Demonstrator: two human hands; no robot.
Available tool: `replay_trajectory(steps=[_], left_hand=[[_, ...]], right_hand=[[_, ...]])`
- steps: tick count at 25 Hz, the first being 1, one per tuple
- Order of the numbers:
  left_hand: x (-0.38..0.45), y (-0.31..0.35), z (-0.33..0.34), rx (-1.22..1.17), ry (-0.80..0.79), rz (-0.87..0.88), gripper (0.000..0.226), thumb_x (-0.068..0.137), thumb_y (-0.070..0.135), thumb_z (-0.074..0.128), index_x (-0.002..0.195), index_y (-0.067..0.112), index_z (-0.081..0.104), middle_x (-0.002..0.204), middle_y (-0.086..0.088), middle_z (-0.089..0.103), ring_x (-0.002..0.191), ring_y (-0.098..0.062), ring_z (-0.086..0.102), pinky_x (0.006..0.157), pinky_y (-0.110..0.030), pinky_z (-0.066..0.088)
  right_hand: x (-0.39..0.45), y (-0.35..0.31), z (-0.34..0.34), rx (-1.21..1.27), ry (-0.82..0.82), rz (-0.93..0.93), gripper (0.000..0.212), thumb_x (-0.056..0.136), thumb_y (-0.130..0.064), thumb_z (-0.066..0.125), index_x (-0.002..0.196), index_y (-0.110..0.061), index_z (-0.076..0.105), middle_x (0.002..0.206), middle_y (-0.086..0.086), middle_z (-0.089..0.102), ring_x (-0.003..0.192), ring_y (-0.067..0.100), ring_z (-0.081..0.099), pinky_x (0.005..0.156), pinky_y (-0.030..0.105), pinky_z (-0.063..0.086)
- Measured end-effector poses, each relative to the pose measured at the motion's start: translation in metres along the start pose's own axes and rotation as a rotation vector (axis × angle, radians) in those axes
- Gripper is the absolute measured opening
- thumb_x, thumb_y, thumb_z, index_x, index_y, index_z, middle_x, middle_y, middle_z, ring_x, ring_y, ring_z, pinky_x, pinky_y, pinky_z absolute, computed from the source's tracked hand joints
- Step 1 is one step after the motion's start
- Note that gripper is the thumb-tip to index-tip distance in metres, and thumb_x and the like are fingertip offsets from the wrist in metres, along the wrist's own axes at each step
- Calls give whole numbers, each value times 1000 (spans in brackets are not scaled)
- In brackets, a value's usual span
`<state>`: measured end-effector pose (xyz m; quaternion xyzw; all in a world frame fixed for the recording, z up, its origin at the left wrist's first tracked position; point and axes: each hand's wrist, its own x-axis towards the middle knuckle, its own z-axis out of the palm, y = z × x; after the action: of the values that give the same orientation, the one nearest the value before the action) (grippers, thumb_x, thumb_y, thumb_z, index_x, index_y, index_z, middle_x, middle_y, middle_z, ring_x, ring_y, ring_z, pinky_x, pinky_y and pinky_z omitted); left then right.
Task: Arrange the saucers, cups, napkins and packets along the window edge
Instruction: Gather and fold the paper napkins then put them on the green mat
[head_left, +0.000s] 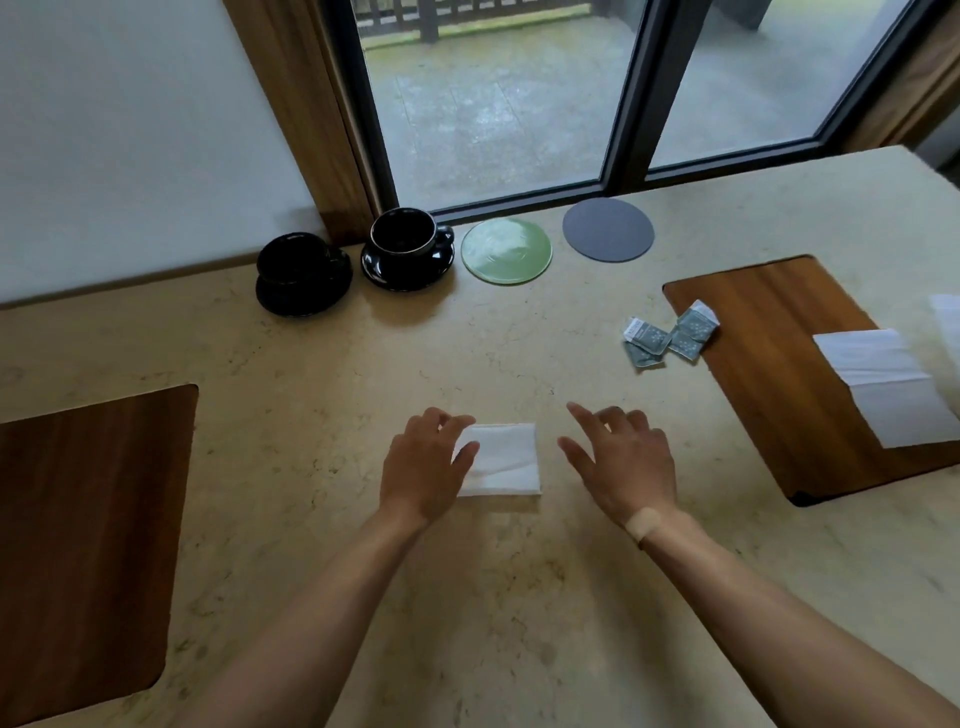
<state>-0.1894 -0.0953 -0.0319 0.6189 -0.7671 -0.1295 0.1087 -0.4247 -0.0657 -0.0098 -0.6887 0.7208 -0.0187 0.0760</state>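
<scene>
Nearest, the left hand (423, 467) rests its spread fingers on the left edge of a folded white napkin (501, 460) lying flat on the pale surface (311, 364). The right hand (621, 457) hovers open just beside it, holding nothing. Farther right, small grey packets (670, 335) lie loose at a wooden board (769, 332). Along the window stand two black cups (402, 234) on saucers (304, 291), then a green disc (506, 251) and a grey one (608, 229).

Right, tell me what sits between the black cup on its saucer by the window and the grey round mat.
In the head view, one thing: a green round saucer, lying flat between the black cup and the grey mat, touching neither.
</scene>
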Motion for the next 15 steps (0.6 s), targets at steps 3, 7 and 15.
replay_trajectory(steps=[3,7,15], left_hand=[[14,35,-7,-47,35,91,35,95,40,53,128,28,59,125,0,57,113,-22,53,88,-37,42],[38,104,0,-76,71,187,34,92,41,59,124,29,62,122,-1,62,112,-24,56,86,-38,42],[101,276,47,-115,70,329,33,89,40,65,120,29,66,123,1,66,110,-26,60,84,-39,49]], right_hand=[[-4,35,-20,-44,28,58,57,95,-61,29,147,-36,32,150,0,41,143,25,26,106,48,31],[-10,100,-39,-52,42,124,61,94,-66,21,148,-39,27,156,-2,31,148,25,12,114,52,18],[-18,280,-67,-6,91,283,62,93,-65,26,148,-36,30,156,-3,33,148,24,15,112,55,19]])
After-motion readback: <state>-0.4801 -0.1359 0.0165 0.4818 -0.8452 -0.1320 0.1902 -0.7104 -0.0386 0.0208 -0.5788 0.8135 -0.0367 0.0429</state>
